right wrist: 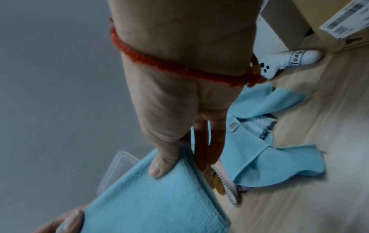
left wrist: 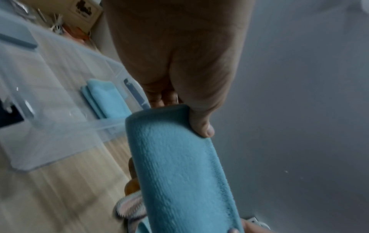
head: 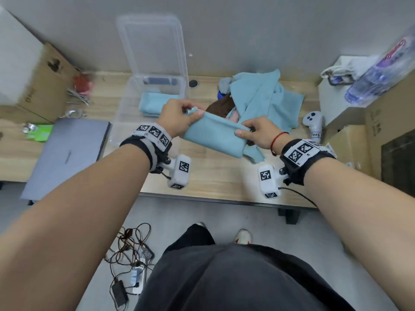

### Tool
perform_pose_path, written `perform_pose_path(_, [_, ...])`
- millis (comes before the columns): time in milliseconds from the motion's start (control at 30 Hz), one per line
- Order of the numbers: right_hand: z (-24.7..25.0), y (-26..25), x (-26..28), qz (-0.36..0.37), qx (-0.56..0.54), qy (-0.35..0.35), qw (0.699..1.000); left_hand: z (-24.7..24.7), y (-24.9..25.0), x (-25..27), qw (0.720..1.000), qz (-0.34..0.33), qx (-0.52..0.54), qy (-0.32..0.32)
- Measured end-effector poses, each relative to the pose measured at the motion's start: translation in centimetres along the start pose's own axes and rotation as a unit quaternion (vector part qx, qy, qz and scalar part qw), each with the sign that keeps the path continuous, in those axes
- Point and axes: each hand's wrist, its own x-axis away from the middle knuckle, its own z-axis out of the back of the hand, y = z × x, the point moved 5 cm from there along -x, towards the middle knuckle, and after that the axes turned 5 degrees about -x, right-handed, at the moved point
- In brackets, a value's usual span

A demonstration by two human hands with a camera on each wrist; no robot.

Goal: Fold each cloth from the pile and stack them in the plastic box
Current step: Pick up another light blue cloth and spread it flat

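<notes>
So my left hand (head: pixel 179 115) and right hand (head: pixel 258 131) pinch a folded cloth (head: pixel 213 135); one lies in the box (head: pixel 125 108), pile (head: pixel 260 97) remains.

closed laptop (head: pixel 65 153), white controller (head: pixel 313 122), possibly water bottles (head: pixel 379 72)

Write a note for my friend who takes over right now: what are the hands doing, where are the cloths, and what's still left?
Left hand: pinches one end of the folded light blue cloth.
Right hand: pinches the other end; the cloth hangs between the hands above the table.
Plastic box: open, to the left of the hands, with a folded blue cloth already lying inside.
Pile: unfolded blue cloths, a brown one and others, on the table behind the hands.
Done: at least one cloth folded and boxed; the held one looks folded.
Left: put the held cloth in the box, then fold and stack the pile.
</notes>
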Motion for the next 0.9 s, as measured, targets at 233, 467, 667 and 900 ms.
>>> perform_pose_path(233, [0.0,-5.5,-3.7,0.042,-0.004,0.003,0.999,5.4,-3.4,-1.6,0.998,0.013,-0.052,-0.023])
perform_pose_path(467, [-3.8,-12.3,-11.6,0.047,0.136,0.034,0.989,11.6,-9.6,-6.5,0.994,0.005,-0.102,-0.032])
perform_pose_path(667, [-7.5,-16.1,-18.9,0.037,0.184,0.066,0.98,15.6,-15.5,-11.6,0.981,-0.011,-0.187,-0.045])
perform_pose_path(900, [-11.8,-14.5,-24.9,-0.019,0.276,0.054,0.959,14.0,-20.2,-16.2,0.957,-0.052,-0.266,-0.102])
